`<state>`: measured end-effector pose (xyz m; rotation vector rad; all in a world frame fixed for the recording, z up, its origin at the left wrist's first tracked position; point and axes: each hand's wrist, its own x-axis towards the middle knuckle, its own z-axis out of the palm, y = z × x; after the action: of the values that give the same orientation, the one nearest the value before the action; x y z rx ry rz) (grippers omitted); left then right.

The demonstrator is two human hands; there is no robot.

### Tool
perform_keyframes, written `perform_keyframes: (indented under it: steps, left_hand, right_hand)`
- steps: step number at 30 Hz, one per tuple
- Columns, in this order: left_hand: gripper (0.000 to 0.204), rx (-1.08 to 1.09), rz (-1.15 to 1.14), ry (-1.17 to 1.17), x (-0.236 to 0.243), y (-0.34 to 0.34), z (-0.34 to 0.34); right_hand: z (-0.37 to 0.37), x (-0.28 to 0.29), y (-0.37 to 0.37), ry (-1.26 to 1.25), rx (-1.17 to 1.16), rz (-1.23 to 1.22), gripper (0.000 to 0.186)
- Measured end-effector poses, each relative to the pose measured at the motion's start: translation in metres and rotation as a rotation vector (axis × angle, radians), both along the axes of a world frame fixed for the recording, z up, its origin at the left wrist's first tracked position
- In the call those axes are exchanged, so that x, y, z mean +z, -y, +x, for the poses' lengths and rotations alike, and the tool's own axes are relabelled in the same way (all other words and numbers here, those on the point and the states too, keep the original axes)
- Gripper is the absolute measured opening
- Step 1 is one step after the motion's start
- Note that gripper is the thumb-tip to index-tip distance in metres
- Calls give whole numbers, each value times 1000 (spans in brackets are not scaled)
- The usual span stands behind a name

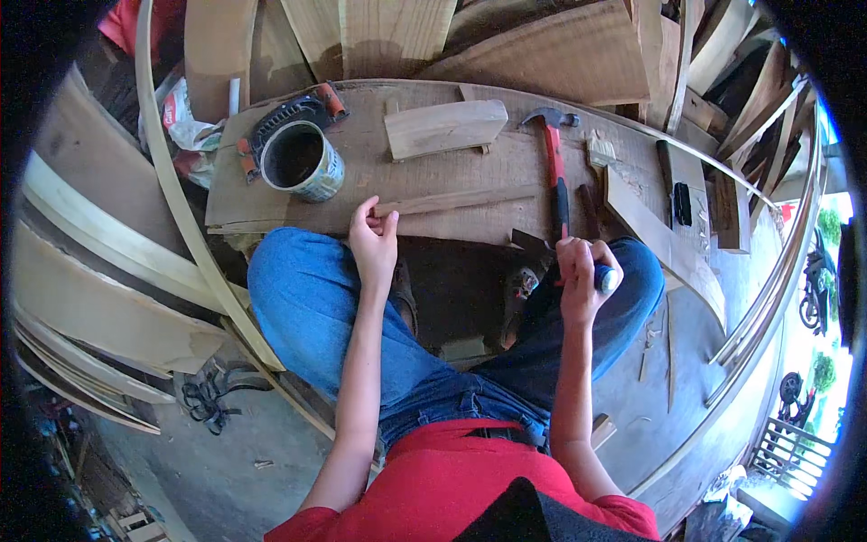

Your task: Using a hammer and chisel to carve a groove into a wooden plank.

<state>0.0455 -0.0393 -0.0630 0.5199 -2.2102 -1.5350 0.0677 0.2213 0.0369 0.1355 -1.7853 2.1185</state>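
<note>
My left hand pinches the left end of a thin wooden strip lying along the front of the worn board. My right hand grips a tool's blue-capped handle, with a dark flat blade toward the board's edge. Just beyond it lies a red-and-black hammer. A pale wood block sits behind the strip. A tin can stands at the left, beside an orange-and-black tool. A brush lies right of the hammer.
Curved planks lean at my left, with long strips beside the board. Timber offcuts crowd the back right. A curved piece rests by my right knee. Black straps lie on the concrete floor. A slatted rack is far right.
</note>
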Motion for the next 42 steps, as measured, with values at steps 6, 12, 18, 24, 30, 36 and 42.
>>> perform_keyframes:
  steps: [6,12,18,24,30,36,42]
  left_hand:
    - [31,-84,225,38,2,3,-1]
    - [28,-62,780,-91,24,3,3]
    - [35,91,978,-187,22,2,0]
    - [34,126,1035,-287,23,7,-2]
    - [30,57,1017,-275,25,5,2]
    - [23,61,1202,-326,30,4,-1]
    - [28,66,1276,-426,25,13,-4]
  right_hand:
    - [4,-3,4,-62,-58,-13,30]
    - [11,-6,-2,-55,-94,-36,30]
    - [9,-7,-3,-35,-83,-74,29]
    - [-12,13,1,154,-52,26,29]
    - [-54,23,6,532,62,356,36]
    - [-34,-14,44,540,556,1004,42]
    - [-30,-20,41,514,701,947,38]
